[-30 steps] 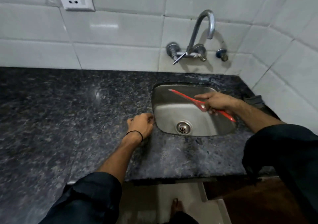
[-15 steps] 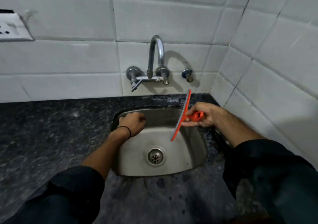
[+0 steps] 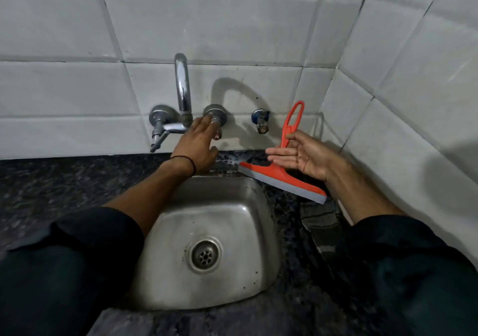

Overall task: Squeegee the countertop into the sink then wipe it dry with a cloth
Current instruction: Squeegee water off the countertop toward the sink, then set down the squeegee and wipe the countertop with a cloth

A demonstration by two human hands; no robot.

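We see the left hand [image 3: 198, 144] reaching over the sink [image 3: 165, 271] to the right tap knob [image 3: 214, 112], fingers loosely spread and touching it, not clenched. The right hand [image 3: 302, 156] is open, palm up, fingers extended, just beside the squeegee [image 3: 280, 174], which leans on the corner wall, blade on the counter [image 3: 64, 178] behind the sink. 1 cloth [image 3: 320, 219] lies right of the sink.

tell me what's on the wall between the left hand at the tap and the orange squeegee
In the head view, a small blue-capped valve sits on the white tiles between the left hand and the squeegee.
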